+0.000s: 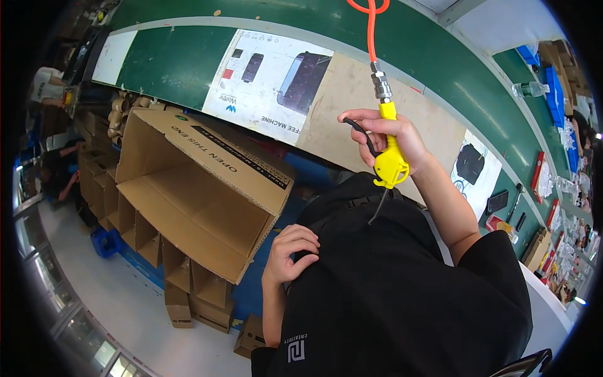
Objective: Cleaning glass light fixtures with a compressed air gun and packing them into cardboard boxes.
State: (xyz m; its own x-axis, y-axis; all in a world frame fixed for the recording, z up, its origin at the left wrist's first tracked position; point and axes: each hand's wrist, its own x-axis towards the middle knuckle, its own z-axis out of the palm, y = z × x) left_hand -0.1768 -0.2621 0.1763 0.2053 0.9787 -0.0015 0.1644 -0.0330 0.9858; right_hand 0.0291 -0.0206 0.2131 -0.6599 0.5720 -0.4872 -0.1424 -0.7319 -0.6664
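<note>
A yellow air blow gun (390,164) with a black lever is in my right hand (402,135), raised in front of the workbench. My right fingers wrap its neck and lie along the lever. The thin dark nozzle tilts down toward my black shirt (377,283). From the gun's upper end, a metal coupling (380,83) joins it to an orange-red air hose (371,38). Lower and to the left, my left hand (292,252) rests against the side of the shirt. Its fingers bend loosely, with the thumb apart from them, and nothing shows in its grasp.
An open cardboard box (207,166) lies on its side left of me, above several smaller cartons (210,308). Cardboard (339,94) and printed sheets (264,81) cover part of the green workbench (169,60). A black phone (496,202) and a clear bottle (531,89) are at right.
</note>
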